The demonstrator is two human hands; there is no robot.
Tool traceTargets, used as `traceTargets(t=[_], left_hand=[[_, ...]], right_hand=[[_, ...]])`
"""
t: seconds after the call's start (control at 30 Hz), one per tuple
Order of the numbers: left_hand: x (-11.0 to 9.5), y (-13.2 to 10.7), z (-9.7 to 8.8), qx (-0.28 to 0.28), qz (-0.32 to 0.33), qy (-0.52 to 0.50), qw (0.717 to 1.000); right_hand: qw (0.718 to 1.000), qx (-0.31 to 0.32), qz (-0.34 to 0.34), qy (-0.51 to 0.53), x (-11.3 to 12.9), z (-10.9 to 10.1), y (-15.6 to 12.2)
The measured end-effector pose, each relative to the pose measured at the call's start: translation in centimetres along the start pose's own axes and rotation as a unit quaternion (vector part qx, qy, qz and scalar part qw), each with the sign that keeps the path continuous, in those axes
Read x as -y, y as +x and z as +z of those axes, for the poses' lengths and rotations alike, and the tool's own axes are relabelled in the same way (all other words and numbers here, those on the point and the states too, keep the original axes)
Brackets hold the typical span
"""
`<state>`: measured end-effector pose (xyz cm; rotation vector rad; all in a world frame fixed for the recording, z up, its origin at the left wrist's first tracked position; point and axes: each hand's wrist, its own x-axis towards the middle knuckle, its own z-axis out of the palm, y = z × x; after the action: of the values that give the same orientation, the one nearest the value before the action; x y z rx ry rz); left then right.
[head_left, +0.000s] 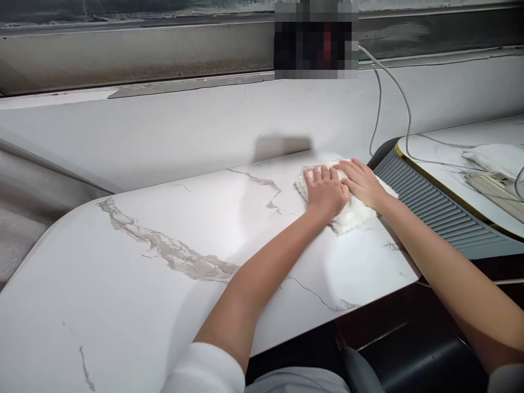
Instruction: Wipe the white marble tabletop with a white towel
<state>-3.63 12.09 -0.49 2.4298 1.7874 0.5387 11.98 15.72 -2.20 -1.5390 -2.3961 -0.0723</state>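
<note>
Here, a white grey-veined bench (pixel 143 284) fills the left and near scene, below a pale wall (pixel 184 125). At its far right corner lies a white cloth (pixel 354 217), with the left hand (pixel 326 192) and right hand (pixel 363 183) pressed flat on it, fingers open. Farther right, a cable (pixel 408 117) trails onto a second bench (pixel 442 153).

- Bright, even light; soft sheen on the tabletop (pixel 164 305).
- White cloth (pixel 352 219) nearly washes out.
- Soft grey shadow on the wall (pixel 184 131); edges bowed, slightly blurred.

A white cloth (pixel 352 217) lies on the veined white tabletop (pixel 123 305).
</note>
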Motion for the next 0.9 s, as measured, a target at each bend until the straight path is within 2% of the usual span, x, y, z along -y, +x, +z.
traceTargets(t=[0.13, 0.23, 0.47, 0.67, 0.9], left_hand=[[2.5, 3.4, 0.0, 0.006, -0.014, -0.012, 1.0], [4.0, 5.5, 0.1, -0.001, -0.018, -0.023, 1.0], [6.0, 8.3, 0.5, -0.021, -0.029, -0.007, 0.999], [6.1, 8.6, 0.6, -0.025, -0.031, 0.011, 0.999], [4.2, 6.4, 0.4, -0.012, -0.028, 0.029, 0.999]], right_hand=[[0.999, -0.006, 0.035, 0.038, 0.0, 1.2, 4.3], [0.998, -0.013, 0.034, 0.054, 0.1, 1.7, 6.9], [0.997, -0.024, 0.036, 0.063, 0.2, 2.3, 10.4], [0.996, -0.036, 0.045, 0.074, 0.3, 2.4, 10.6], [0.998, -0.011, 0.017, 0.055, 0.0, 1.4, 7.8]])
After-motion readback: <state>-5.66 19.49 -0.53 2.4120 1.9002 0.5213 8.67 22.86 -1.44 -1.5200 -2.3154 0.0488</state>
